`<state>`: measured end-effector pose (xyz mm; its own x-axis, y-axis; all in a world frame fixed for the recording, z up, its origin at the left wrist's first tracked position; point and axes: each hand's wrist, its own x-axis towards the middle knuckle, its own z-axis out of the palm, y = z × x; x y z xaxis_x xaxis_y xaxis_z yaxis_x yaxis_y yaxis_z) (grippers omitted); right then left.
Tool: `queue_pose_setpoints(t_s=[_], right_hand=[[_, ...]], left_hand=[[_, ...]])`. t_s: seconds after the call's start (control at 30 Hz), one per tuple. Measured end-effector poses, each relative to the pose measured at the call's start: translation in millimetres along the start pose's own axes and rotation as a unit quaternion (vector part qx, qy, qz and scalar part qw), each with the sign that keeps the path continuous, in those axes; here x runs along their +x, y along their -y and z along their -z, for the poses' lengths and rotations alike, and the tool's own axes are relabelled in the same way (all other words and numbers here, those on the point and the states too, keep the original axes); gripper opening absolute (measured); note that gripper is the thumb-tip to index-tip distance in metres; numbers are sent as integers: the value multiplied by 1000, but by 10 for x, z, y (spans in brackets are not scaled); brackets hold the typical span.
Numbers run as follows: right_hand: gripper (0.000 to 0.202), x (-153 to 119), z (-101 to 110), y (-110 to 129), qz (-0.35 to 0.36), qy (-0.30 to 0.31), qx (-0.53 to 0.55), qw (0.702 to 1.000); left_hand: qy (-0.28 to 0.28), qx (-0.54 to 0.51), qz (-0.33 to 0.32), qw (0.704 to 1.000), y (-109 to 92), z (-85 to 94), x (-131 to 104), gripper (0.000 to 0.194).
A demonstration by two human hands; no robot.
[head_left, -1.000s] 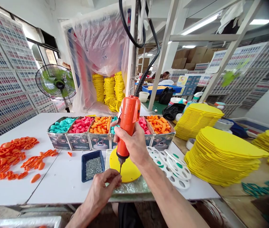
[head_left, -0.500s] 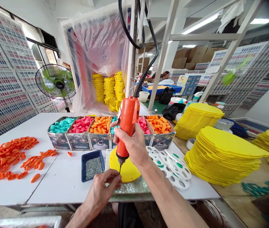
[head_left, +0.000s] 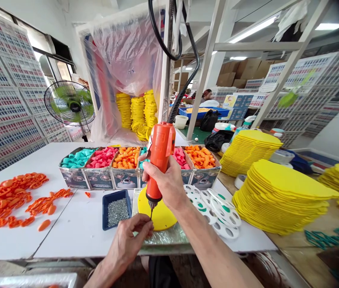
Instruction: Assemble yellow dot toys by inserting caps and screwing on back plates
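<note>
My right hand is wrapped round an orange electric screwdriver, which points down with its bit over a round yellow plastic disc. The disc lies on a film-covered board at the table's front edge. Thumb and fingers of my left hand pinch together at the bit's tip, by the disc's near left edge. Whatever is between those fingertips is too small and covered to make out. Left of the disc stands a dark blue tray of small metal screws.
Cardboard bins of teal, pink and orange parts line the back. White perforated discs lie to the right, beside tall yellow stacks. Orange pieces spread at left. A black cable hangs above the screwdriver; a fan stands behind.
Almost nothing differs. Both hands and the screwdriver hold the same place over the disc, and the view has shifted very slightly.
</note>
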<state>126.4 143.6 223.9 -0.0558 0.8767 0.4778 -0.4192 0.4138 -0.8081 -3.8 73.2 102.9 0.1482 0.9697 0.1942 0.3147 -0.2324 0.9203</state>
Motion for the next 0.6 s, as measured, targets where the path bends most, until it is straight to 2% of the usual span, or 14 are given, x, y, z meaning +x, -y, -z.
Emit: queue_pose_setpoints(t_s=[0.23, 0.6], right_hand=[[23, -2, 0, -17, -2, -1, 11, 1000], [22, -1, 2, -40, -3, -2, 17, 1000]], left_hand=[[-13, -6, 1, 1000, 26, -6, 9, 13], [-3, -6, 5, 1000, 28, 1, 5, 16]])
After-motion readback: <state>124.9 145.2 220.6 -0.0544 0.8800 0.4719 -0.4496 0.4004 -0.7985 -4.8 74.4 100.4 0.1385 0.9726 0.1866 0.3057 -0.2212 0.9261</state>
